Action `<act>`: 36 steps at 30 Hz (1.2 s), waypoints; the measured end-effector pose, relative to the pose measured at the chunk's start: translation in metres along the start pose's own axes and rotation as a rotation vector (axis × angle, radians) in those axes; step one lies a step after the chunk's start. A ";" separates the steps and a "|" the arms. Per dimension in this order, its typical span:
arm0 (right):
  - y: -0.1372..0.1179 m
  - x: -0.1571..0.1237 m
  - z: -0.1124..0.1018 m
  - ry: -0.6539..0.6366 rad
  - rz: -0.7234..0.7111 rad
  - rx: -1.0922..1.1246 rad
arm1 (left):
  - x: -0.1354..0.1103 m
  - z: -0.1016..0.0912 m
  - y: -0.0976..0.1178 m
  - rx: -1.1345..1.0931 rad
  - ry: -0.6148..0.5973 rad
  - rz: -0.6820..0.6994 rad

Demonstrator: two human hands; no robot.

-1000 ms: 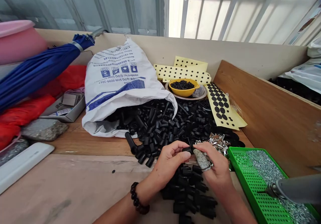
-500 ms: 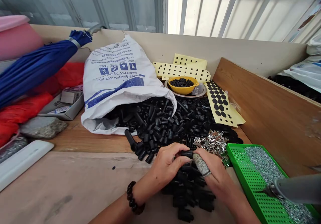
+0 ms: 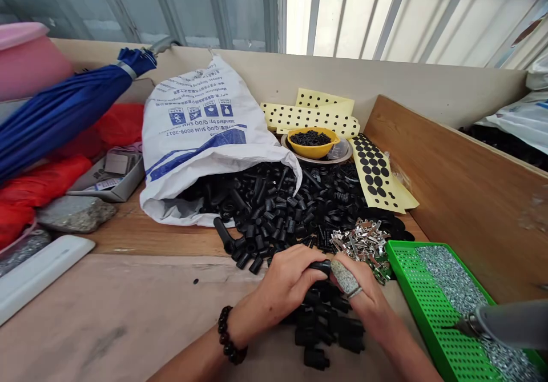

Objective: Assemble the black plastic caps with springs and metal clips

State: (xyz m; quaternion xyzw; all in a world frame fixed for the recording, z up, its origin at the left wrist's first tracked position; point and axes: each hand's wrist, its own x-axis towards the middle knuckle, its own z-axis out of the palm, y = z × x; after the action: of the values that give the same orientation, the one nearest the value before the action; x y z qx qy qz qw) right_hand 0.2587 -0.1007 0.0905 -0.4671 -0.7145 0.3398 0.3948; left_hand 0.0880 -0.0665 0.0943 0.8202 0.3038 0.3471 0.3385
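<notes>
Between my two hands is a short black plastic cylinder (image 3: 320, 266). My left hand (image 3: 289, 279) pinches it between thumb and fingers. At its right end my right hand (image 3: 362, 288) is closed against it, a speckled grey cover (image 3: 345, 277) on one digit; any smaller part in those fingers is hidden. Below the hands lie several black cylindrical pieces with a narrower end (image 3: 315, 358). Just beyond them spreads a heap of loose black plastic parts (image 3: 274, 222), with a pile of small silvery metal clips (image 3: 363, 242) at its right.
A white woven sack (image 3: 201, 119) spills black parts. Behind the heap sits a yellow bowl (image 3: 312, 149) of small black pieces. To the right are a green tray (image 3: 432, 308) of screws, a power screwdriver (image 3: 505, 324) jutting over it, and a wooden board (image 3: 454, 188). A stone (image 3: 77, 213) rests left.
The cylinder has tilted slightly, and my right hand's covered digit now presses closer over its end. Both hands stay in nearly the same place. The view has shifted slightly.
</notes>
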 end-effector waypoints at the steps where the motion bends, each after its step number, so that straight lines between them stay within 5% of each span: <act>1: -0.001 0.000 0.000 -0.001 -0.027 -0.027 | 0.001 0.000 0.000 -0.041 0.003 -0.047; 9: 0.010 -0.003 -0.004 0.010 -0.308 -0.338 | 0.002 0.002 -0.006 -0.484 -0.070 -0.404; 13: 0.013 -0.003 -0.005 0.009 -0.414 -0.386 | 0.002 0.001 -0.007 -0.592 -0.144 -0.451; 23: 0.004 -0.004 0.000 -0.090 -0.074 -0.062 | -0.002 -0.006 0.001 -0.068 -0.048 -0.044; 29: 0.010 -0.006 0.002 -0.088 -0.065 -0.045 | -0.002 -0.005 -0.004 0.150 -0.069 0.139; 36: 0.022 -0.007 0.012 -0.026 0.127 0.215 | -0.006 0.005 -0.011 0.303 0.093 0.373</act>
State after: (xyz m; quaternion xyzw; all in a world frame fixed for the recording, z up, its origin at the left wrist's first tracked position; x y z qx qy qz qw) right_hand 0.2581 -0.1013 0.0647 -0.4621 -0.6478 0.4448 0.4110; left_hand 0.0855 -0.0659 0.0815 0.8866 0.2112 0.3915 0.1272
